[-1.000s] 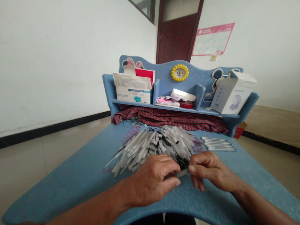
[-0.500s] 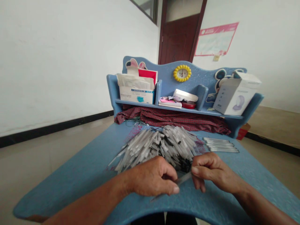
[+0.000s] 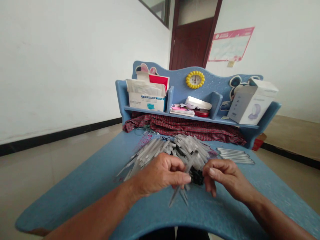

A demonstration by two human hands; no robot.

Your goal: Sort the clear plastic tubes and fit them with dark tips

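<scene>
My left hand (image 3: 165, 175) pinches a slim translucent plastic tube (image 3: 188, 166), like a pen barrel, between thumb and fingers. The tube tilts, its upper end toward the pile and its lower end over the near tabletop. To its right, my right hand (image 3: 222, 176) has its thumb and forefinger pressed together; whatever may be between them is too small to make out. Behind both hands lies a heap of similar translucent tubes (image 3: 150, 150). Small black parts (image 3: 197, 176) sit at the heap's near right, close to my right fingertips.
Several tubes (image 3: 235, 155) lie in a neat row at the table's right. A checked red cloth (image 3: 185, 128) is bunched beneath the blue shelf (image 3: 150, 109). That shelf holds a mask box (image 3: 146, 101), papers, a red round case (image 3: 201, 113) and a white box (image 3: 252, 101).
My left hand has risen and tipped the tube more upright. My right hand has let go of the tube's end and sits apart from it, slightly higher.
</scene>
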